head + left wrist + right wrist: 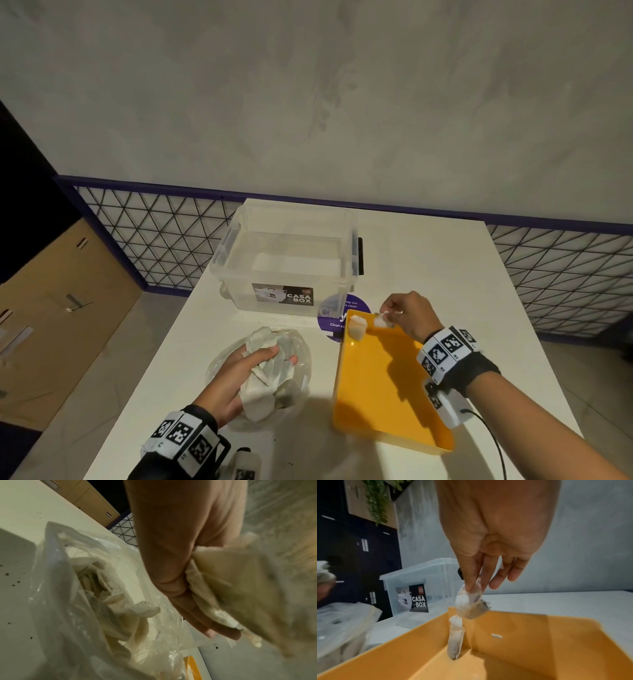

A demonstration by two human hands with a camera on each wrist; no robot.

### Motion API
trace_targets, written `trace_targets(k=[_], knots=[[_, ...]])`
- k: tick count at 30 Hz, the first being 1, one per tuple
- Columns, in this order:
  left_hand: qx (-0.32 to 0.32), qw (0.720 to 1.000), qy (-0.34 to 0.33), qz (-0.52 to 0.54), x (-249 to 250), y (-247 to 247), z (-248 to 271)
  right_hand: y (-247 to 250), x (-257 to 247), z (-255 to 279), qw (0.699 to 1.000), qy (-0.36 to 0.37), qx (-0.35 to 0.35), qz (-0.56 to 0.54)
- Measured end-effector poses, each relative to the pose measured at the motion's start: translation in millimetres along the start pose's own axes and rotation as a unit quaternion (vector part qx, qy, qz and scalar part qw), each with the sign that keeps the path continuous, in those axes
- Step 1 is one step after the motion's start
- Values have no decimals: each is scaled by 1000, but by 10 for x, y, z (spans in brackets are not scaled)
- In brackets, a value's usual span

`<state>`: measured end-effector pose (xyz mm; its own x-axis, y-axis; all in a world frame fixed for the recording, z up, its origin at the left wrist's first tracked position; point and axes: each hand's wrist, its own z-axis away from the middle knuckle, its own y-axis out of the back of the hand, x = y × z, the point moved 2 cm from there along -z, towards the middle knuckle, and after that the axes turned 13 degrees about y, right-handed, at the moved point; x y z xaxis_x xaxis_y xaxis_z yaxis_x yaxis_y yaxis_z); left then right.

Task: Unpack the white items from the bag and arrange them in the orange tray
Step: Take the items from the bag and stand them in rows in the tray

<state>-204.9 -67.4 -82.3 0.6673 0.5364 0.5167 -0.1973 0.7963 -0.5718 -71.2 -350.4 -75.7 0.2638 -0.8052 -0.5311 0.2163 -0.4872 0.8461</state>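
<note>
White tabletop [428, 260] set against a grey plaster wall carries everything in view: at the back stands a clear plastic storage box [287, 260] labelled "CASA BOX", with a round purple sticker [334, 320] on the table just in front of it. At the near right lies the orange tray [387, 387], and at the near left a crumpled clear plastic bag [301, 346] full of white items that look like small paper sachets. The person's left hand [239, 373] is inside the bag's mouth, fingers curled round a bunch of white sachets [263, 380]; the left wrist view shows more of them lying loose in the bag. The right hand [407, 317] hangs over the tray's far end, thumb and forefinger pinching one white sachet [471, 601] by its top, the other fingers spread free. Another sachet [455, 635] already stands on edge in the tray's far left corner, leaning on the wall, just below the held one. The step in hand appears to be placing this second sachet. To do it well, it should probably be lowered upright beside the standing one before the pinch opens, so the neighbour is not knocked over and a neat row can begin along the far wall.
</note>
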Motion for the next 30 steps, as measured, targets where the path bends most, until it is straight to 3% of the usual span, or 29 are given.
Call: trace_targets(k=[3,12,18,30], knots=[[8,999,-31,-26,8,30,-26,-127,84,-16,999,-33,-5,28],[57,992,-55,-97,-3,0,11,-262,15,-46,996,-16,-12,90],[21,990,-75,-114,4,-8,42,-315,42,-40,994,-1,-18,103],[38,992,-30,-115,8,-50,61,-453,83,41,980,88,5,176]])
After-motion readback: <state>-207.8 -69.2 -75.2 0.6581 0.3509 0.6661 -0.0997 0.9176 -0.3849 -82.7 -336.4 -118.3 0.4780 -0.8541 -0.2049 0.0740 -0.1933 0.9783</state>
